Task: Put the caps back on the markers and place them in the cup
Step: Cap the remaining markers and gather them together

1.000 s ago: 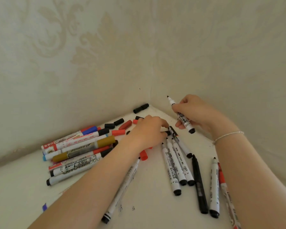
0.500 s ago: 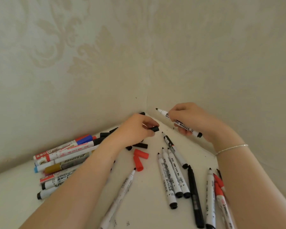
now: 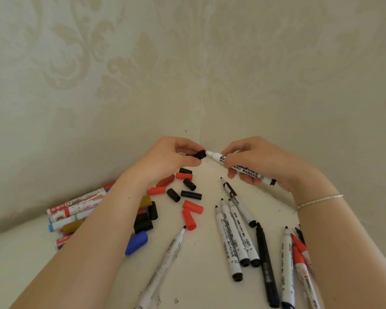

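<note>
**Black cap meets marker tip between two hands**

The left hand pinches a black cap between thumb and forefinger, its open end turned toward the right. The right hand grips a white marker, fingers curled round the barrel; the marker's nose sits right at the mouth of the cap, touching or just entering it. The barrel reads "WHITEBOARD MARKER", partly hidden by the fingers, and ends in a black plug near the wrist, which wears a thin bracelet.

Below the hands, loose black and red caps lie scattered on the pale tabletop. Nearer the person, uncapped white markers lie side by side, one printed "WHITEBOARD MARKER". An all-black marker lies just beside them. Left of the left forearm is a heap of capped markers; their print is too blurred to read.
</note>
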Action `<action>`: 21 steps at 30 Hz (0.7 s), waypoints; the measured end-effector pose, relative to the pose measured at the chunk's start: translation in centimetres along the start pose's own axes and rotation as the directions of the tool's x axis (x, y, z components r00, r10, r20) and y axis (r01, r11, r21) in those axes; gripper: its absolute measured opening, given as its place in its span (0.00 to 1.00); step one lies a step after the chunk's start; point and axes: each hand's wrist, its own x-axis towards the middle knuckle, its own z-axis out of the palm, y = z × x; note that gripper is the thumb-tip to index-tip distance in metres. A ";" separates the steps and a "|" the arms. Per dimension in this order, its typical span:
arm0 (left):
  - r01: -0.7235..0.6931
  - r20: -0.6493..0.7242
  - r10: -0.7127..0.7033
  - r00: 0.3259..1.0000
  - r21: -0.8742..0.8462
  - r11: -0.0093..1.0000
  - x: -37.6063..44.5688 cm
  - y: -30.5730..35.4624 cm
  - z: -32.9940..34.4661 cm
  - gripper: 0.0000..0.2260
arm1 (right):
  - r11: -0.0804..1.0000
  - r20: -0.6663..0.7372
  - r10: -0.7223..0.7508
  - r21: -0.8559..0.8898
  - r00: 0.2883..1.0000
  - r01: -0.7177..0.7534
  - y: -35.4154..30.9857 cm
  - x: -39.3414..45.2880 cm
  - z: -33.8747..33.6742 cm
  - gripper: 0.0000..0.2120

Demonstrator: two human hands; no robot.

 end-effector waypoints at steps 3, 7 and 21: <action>0.001 -0.010 -0.001 1.000 0.020 1.000 0.0 0.0 -0.2 0.10 | 1.000 -0.007 0.007 -0.012 1.000 -0.007 0.0 0.0 0.0 0.06; -0.016 0.039 0.015 0.999 0.040 0.999 -0.3 0.3 -0.3 0.11 | 0.998 0.034 -0.002 -0.055 0.999 0.004 0.1 -0.1 -0.1 0.07; 0.122 0.260 -0.023 0.965 -0.373 0.920 -0.9 1.1 1.4 0.05 | 0.982 0.012 -0.185 0.044 0.983 0.184 -0.2 -0.5 0.1 0.06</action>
